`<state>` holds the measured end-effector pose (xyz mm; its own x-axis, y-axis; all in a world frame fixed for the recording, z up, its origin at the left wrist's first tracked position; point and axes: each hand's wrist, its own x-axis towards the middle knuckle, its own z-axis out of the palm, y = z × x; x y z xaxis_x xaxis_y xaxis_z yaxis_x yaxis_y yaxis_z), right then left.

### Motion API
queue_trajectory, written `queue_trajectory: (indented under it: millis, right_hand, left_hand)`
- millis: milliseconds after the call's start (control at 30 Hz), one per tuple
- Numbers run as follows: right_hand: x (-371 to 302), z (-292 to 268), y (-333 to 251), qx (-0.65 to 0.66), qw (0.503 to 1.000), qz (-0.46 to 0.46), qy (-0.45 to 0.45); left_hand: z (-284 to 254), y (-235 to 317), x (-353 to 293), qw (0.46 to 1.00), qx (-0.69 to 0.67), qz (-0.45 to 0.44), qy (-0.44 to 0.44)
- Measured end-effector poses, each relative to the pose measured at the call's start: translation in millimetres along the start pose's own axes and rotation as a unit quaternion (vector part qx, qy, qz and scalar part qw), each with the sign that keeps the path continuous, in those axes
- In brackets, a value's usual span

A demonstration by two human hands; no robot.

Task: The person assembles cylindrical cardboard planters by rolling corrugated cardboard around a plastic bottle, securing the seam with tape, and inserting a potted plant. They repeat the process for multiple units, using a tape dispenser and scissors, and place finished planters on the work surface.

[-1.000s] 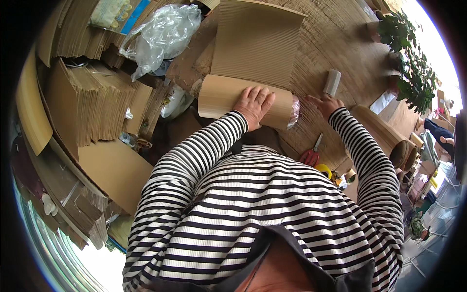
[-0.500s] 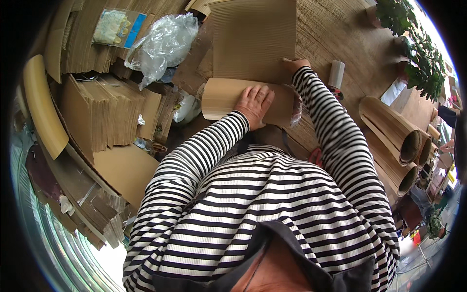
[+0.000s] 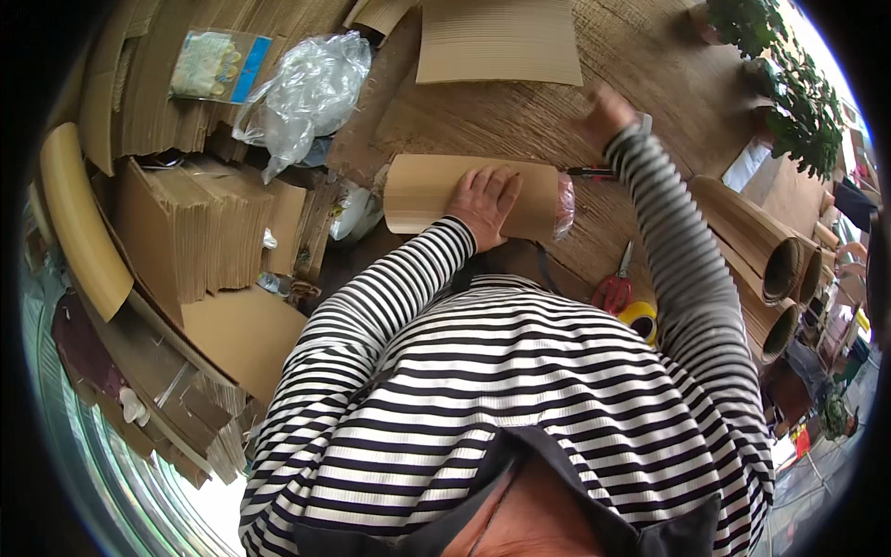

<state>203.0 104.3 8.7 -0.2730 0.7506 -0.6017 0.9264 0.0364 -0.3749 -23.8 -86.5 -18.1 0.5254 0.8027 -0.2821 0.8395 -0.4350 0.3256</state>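
Note:
A curled piece of brown corrugated cardboard (image 3: 418, 197) lies crosswise in front of me on the wooden table. From its right end pokes something pinkish in clear plastic (image 3: 565, 206). My left hand (image 3: 484, 202) lies on top of this roll, open, fingers stretched over the cardboard. Beyond the roll to the right, my right hand (image 3: 609, 113) is smeared by motion, and its fingers cannot be made out. A whitish roll (image 3: 646, 122) shows only in part behind that wrist. The flat corrugated sheet (image 3: 499, 42) lies farther off, apart from both hands.
Red-handled scissors (image 3: 613, 291) and a yellow tape roll (image 3: 639, 319) lie at my right, near a dark pen-like tool (image 3: 591, 172). Cardboard stacks (image 3: 218, 223) and a clear plastic bag (image 3: 320, 88) stand left. Cardboard tubes (image 3: 756, 246) and potted plants (image 3: 803, 139) are right.
The flat sheet has slid away from me, leaving bare table beyond the roll. My right hand has let go of its edge and moved right. My left hand stays on the roll.

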Motion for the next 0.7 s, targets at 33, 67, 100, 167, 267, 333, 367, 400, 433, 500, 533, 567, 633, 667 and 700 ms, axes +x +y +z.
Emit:
queue_trajectory:
  millis: [33, 67, 100, 167, 267, 333, 367, 400, 433, 500, 533, 567, 633, 667, 700]
  right_hand:
    - [-42.3, 26.2, -17.0, -0.022, 0.999, -0.02, -0.035]
    - [-74.3, 49.6, -31.3, -0.055, 0.996, -0.017, -0.074]
    - [-93.1, 67.4, -42.3, -0.085, 0.991, -0.007, -0.102]
    - [-100.7, 73.1, -54.8, -0.118, 0.984, 0.007, -0.13]
    - [-96.7, 70.4, -61.5, -0.132, 0.98, 0.023, -0.151]
    - [-93.0, 66.6, -63.1, -0.128, 0.981, 0.033, -0.144]
    - [-94.7, 65.5, -63.5, -0.126, 0.982, 0.029, -0.139]
    - [-96.5, 65.6, -63.7, -0.127, 0.983, 0.022, -0.134]
    - [-97.9, 65.2, -64.4, -0.129, 0.984, 0.014, -0.126]
    - [-97.1, 86.5, -50.4, -0.123, 0.99, -0.003, -0.072]
    - [-99.6, 83.6, -54.3, -0.118, 0.991, 0.0, -0.068]
    - [-103.4, 77.6, -58.6, -0.116, 0.991, 0.001, -0.068]
    - [-111.3, 74.3, -58.1, -0.105, 0.992, 0.007, -0.066]
    - [-111.4, 74.1, -57.7, -0.099, 0.993, 0.004, -0.058]
    - [-117.6, 77.5, -54.9, -0.092, 0.994, 0.006, -0.056]
  left_hand:
    - [0.3, 0.4, 0.6, 1.0, -0.005, 0.01, -0.004]
    - [2.2, 2.0, 1.1, 1.0, -0.002, 0.019, 0.002]
    - [4.3, 2.2, 0.4, 1.0, 0.003, 0.023, 0.008]
    - [3.4, 3.0, 1.0, 0.999, 0.031, 0.018, -0.002]
    - [-22.9, -4.1, 15.6, 0.992, -0.066, -0.001, -0.105]
    - [-11.1, -27.1, 31.0, 0.989, -0.14, 0.031, 0.02]
    - [-3.5, -39.8, 50.9, 0.977, -0.213, 0.018, -0.019]
    - [-0.4, -48.6, 70.4, 0.957, -0.284, 0.002, -0.056]
    - [3.7, -52.5, 84.1, 0.962, -0.263, -0.015, -0.07]
    - [14.9, -52.4, 112.0, 0.971, -0.216, -0.044, -0.095]
    - [19.2, -50.8, 124.8, 0.98, -0.152, -0.032, -0.122]
    - [22.7, -51.2, 137.2, 0.97, -0.166, -0.067, -0.163]
    - [18.9, -36.8, 147.6, 0.95, -0.185, -0.109, -0.227]
    - [17.8, -39.1, 154.7, 0.956, -0.162, -0.08, -0.231]
    - [10.9, -33.9, 157.3, 0.954, -0.161, -0.077, -0.24]
